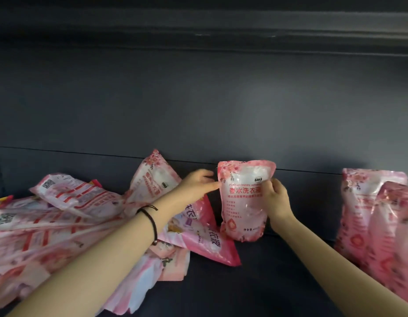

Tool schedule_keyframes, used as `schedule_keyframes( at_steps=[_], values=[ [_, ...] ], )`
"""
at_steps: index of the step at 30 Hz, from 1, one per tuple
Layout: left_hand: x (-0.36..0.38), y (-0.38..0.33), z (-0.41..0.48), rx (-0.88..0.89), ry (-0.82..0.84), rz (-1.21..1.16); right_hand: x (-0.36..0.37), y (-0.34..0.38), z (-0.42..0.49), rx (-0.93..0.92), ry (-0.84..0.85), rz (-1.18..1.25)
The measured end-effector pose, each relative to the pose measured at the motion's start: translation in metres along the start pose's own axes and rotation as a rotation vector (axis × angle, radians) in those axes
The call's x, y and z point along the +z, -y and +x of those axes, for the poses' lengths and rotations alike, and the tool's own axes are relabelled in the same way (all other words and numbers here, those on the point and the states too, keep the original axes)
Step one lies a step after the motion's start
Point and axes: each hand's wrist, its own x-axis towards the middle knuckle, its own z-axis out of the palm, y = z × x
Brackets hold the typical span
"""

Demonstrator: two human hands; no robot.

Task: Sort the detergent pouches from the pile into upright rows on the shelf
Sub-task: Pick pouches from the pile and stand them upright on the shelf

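Landmark: standing pouch [243,202], pink and white with red print on its face, upright with its base on the dark shelf [278,271].
Pile: pouch pile [61,220], well to the left of the standing pouch; bags lie flat and overlap, and several show backs with a square code. The nearest bags run under the left forearm to just beside the standing pouch's lower left corner; cannot tell if they touch.
Leaning pouch: leaning pouch [152,177], between the pile and the standing pouch, tilted, top corner toward the back panel [198,99].
Wrist band: dark wrist band [150,216] on the left wrist, left of and lower than the standing pouch.
Left hand: left hand [196,186] at the standing pouch's upper left edge; thumb on the front, fingers reaching behind, closed on that edge.
Right hand: right hand [276,200] at the standing pouch's upper right edge; fingers curled and clamped on it, thumb on the printed face.
Right row: upright pouches [367,209], well apart to the right of the standing pouch; two show, the nearer one overlapping the other and cut by the frame edge.
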Motion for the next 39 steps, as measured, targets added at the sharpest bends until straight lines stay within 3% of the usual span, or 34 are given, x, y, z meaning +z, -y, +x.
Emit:
schedule_keyframes(
  at_steps=[4,10,21,27,32,35,39],
  values=[
    [0.046,0.015,0.004,-0.031,0.034,-0.125,-0.017,-0.017,-0.002,0.091,0.041,0.102],
    [0.07,0.008,0.021,-0.077,-0.233,-0.323,-0.029,-0.019,0.002,0.101,-0.041,0.094],
    [0.098,-0.004,0.02,-0.018,-0.233,-0.202,-0.068,-0.032,0.021,0.111,0.031,0.055],
    [0.056,-0.003,0.004,0.137,-0.097,0.28,-0.086,0.017,0.019,-0.263,-0.161,-0.178],
    [0.003,-0.005,-0.032,0.383,0.141,0.933,-0.084,0.055,0.001,-0.756,-0.205,-0.664],
    [-0.013,-0.007,-0.05,0.52,0.205,1.259,-0.066,0.067,-0.017,-0.907,-0.082,-0.829],
    [-0.027,-0.005,-0.07,0.575,0.203,1.386,-0.04,0.063,-0.033,-1.036,0.163,-1.002]
  ],
)
